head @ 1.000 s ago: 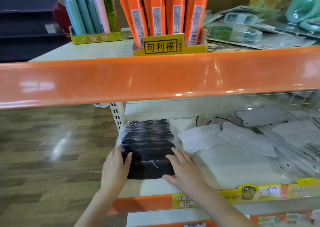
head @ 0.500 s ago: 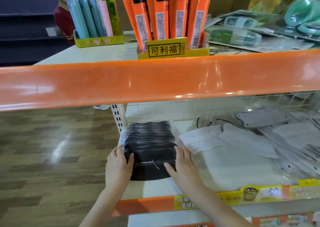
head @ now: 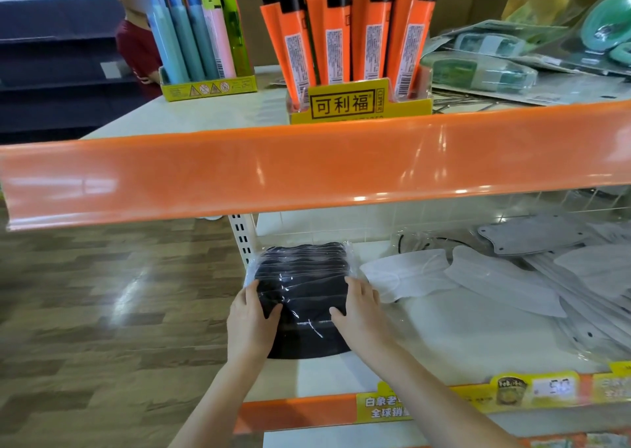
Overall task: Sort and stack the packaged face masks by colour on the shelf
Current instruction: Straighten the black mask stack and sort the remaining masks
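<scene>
Shelf [head: 461,338] — black stack [head: 307,270], white masks [head: 406,273]

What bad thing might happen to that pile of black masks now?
The black masks are in shiny wrappers at the left end of the shelf. The left hand and right hand press the pile's sides. The slippery packs might slide apart, or tip off that open end onto the floor. The white masks lie loose right beside the right hand, so a nudge may mix the colours.
</scene>
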{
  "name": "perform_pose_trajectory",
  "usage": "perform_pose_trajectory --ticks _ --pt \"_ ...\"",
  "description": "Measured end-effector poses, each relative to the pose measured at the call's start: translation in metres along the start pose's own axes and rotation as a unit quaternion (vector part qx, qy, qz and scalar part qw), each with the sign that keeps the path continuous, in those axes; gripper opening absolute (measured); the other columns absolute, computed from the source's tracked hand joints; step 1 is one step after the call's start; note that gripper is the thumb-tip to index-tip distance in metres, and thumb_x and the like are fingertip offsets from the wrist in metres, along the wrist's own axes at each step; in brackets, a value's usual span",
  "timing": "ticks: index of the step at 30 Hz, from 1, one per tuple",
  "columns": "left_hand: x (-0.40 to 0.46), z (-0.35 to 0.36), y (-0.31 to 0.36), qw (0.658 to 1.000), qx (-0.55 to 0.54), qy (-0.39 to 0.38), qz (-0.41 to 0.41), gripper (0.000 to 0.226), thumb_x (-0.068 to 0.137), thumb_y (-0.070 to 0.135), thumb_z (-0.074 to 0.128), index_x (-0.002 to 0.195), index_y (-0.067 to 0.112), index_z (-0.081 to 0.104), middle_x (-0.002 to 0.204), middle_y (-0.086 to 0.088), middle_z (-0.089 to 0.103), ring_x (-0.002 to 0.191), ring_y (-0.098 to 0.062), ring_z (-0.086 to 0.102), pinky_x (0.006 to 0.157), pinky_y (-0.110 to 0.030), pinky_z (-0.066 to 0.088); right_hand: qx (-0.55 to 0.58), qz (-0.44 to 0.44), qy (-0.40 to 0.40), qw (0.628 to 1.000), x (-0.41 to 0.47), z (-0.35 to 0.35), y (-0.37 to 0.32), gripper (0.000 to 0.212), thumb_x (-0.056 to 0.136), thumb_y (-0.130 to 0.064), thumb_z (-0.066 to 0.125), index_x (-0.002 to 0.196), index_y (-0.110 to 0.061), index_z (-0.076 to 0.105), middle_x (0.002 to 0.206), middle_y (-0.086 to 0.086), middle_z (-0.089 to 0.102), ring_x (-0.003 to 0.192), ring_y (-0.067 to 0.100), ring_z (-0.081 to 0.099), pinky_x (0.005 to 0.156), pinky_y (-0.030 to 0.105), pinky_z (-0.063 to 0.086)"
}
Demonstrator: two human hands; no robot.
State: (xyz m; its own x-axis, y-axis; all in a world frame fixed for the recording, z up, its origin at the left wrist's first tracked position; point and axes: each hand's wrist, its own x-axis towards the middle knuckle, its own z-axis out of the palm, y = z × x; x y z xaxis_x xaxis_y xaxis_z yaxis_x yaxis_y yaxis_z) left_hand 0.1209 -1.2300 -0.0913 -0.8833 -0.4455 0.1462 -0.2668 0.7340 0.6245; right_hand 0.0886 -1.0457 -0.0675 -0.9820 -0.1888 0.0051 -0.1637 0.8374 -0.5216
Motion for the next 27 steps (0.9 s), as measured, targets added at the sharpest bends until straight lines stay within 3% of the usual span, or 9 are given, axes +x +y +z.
perform_pose_trajectory --ticks 10,13,15,16,18,19,24,27 --pt "0.010 0.005 -0.008 0.993 0.107 -0.002 0.053 0.059 0.090 0.039 0.059 0.139 0.013 0.038 0.137 -0.008 0.047 0.128 -0.029 0.041 0.103 -0.043 0.037 -0.086 -0.011 0.066 0.994 -0.003 0.011 -0.003 0.065 0.097 -0.039 0.049 0.150 -0.016 0.019 0.159 0.015 0.004 0.147 0.028 0.006 0.116 0.035 0.016" --pt "0.008 0.007 -0.010 0.988 0.148 0.006 0.053 0.059 0.090 0.040 0.059 0.139 0.012 0.039 0.144 -0.014 0.041 0.136 -0.034 0.033 0.108 -0.046 0.032 -0.129 -0.067 0.120 0.982 -0.006 0.010 -0.002 0.070 0.087 -0.041 0.066 0.143 -0.011 0.039 0.154 0.021 0.022 0.143 0.034 0.023 0.113 0.040 0.027" --pt "0.005 0.009 -0.010 0.982 0.176 0.023 0.058 0.060 0.088 0.036 0.064 0.137 0.010 0.043 0.146 -0.020 0.039 0.139 -0.040 0.029 0.109 -0.051 0.029 -0.131 -0.110 0.082 0.982 -0.012 0.014 0.000 0.068 0.089 -0.043 0.062 0.144 -0.012 0.038 0.156 0.017 0.020 0.144 0.032 0.021 0.113 0.039 0.026" --pt "0.003 0.011 -0.011 0.980 0.182 0.034 0.072 0.059 0.085 0.032 0.069 0.134 0.007 0.048 0.142 -0.023 0.043 0.136 -0.043 0.033 0.107 -0.055 0.032 -0.146 -0.133 0.082 0.977 -0.014 0.018 0.002 0.069 0.085 -0.045 0.066 0.141 -0.012 0.044 0.154 0.016 0.027 0.141 0.031 0.030 0.110 0.038 0.033" --pt "0.001 0.016 -0.011 0.976 0.191 0.045 0.098 0.057 0.078 0.025 0.076 0.126 0.004 0.054 0.134 -0.027 0.051 0.129 -0.048 0.041 0.100 -0.059 0.039 -0.159 -0.146 0.074 0.974 -0.016 0.026 0.007 0.071 0.061 -0.052 0.083 0.118 -0.015 0.065 0.135 0.014 0.055 0.118 0.028 0.058 0.091 0.034 0.051" --pt "0.000 0.018 -0.011 0.973 0.195 0.052 0.109 0.056 0.075 0.021 0.079 0.123 0.003 0.056 0.131 -0.028 0.052 0.126 -0.049 0.044 0.097 -0.060 0.041 -0.161 -0.143 0.067 0.974 -0.017 0.031 0.009 0.070 0.051 -0.053 0.087 0.109 -0.017 0.070 0.126 0.011 0.062 0.108 0.025 0.064 0.083 0.033 0.054" --pt "-0.006 0.022 -0.002 0.969 0.182 0.093 0.142 0.053 0.073 0.003 0.074 0.122 0.000 0.054 0.132 -0.029 0.050 0.125 -0.050 0.044 0.096 -0.059 0.041 -0.170 -0.144 0.093 0.970 -0.010 0.035 0.005 0.063 0.045 -0.049 0.091 0.096 -0.017 0.073 0.111 0.009 0.068 0.097 0.024 0.067 0.074 0.034 0.057" --pt "-0.014 0.023 0.005 0.964 0.151 0.110 0.187 0.033 0.082 0.005 0.054 0.114 0.003 0.060 0.127 -0.022 0.057 0.121 -0.043 0.051 0.093 -0.054 0.046 -0.161 -0.149 0.115 0.969 -0.005 0.034 0.005 0.059 0.046 -0.046 0.091 0.094 -0.018 0.071 0.108 0.006 0.068 0.096 0.023 0.066 0.073 0.034 0.056"
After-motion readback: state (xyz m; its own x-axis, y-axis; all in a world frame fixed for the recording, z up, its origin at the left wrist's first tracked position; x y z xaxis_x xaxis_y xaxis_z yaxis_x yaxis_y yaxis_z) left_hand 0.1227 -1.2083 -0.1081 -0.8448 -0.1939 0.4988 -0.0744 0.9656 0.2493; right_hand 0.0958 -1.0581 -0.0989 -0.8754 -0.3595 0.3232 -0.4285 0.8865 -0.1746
